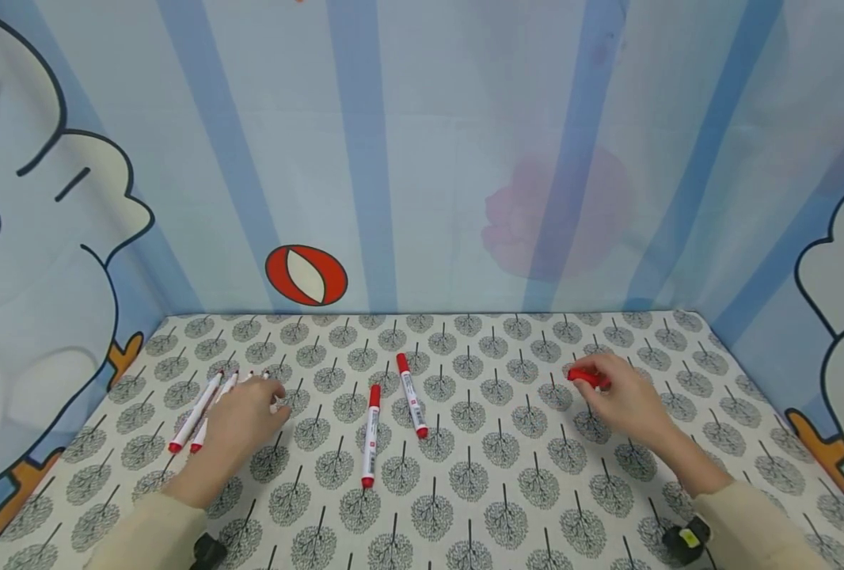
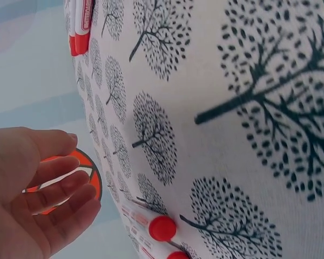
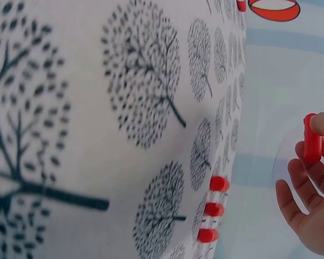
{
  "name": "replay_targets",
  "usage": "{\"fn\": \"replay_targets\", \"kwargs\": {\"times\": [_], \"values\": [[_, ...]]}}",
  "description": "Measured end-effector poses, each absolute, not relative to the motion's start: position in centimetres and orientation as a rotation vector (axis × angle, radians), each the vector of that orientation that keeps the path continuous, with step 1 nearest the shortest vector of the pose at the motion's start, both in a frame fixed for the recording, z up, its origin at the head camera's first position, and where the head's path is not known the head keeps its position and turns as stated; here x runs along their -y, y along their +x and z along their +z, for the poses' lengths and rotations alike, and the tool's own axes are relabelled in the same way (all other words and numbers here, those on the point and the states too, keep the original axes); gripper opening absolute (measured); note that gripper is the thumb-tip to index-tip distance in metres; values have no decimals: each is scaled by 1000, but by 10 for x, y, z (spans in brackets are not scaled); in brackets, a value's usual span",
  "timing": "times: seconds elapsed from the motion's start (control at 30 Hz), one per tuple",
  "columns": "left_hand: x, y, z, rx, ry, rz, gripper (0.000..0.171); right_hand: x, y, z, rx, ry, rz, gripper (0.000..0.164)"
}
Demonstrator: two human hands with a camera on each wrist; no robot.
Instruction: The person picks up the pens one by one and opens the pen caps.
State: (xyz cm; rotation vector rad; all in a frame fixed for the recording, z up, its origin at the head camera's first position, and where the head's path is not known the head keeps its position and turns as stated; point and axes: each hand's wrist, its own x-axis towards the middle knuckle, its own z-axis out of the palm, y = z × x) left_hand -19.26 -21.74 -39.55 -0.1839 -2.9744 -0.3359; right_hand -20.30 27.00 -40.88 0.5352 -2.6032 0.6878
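My right hand (image 1: 625,400) pinches a short red marker cap (image 3: 313,137) between thumb and fingers, at the right of the table. Three red pieces that look like caps (image 3: 214,209) lie on the cloth near it in the right wrist view; the hand hides them in the head view. My left hand (image 1: 247,416) hovers over several white markers (image 1: 197,416) at the left, fingers loosely bent and holding nothing. These markers have red ends and narrow dark tips without caps; the hand partly covers them. Two capped red-and-white markers (image 1: 371,435) (image 1: 412,396) lie mid-table.
A white cloth (image 1: 507,475) printed with grey trees covers the table. Behind it hangs a light blue striped backdrop (image 1: 450,158) with a red and white ball (image 1: 306,275) printed on it. Cartoon figures cover both side walls.
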Motion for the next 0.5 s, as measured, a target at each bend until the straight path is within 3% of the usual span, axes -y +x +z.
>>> {"fn": "replay_targets", "kwargs": {"times": [0.5], "values": [[194,-188,-399,2976,-316,-364,22,-301,-210,-413,2720,277,718,24]]}}
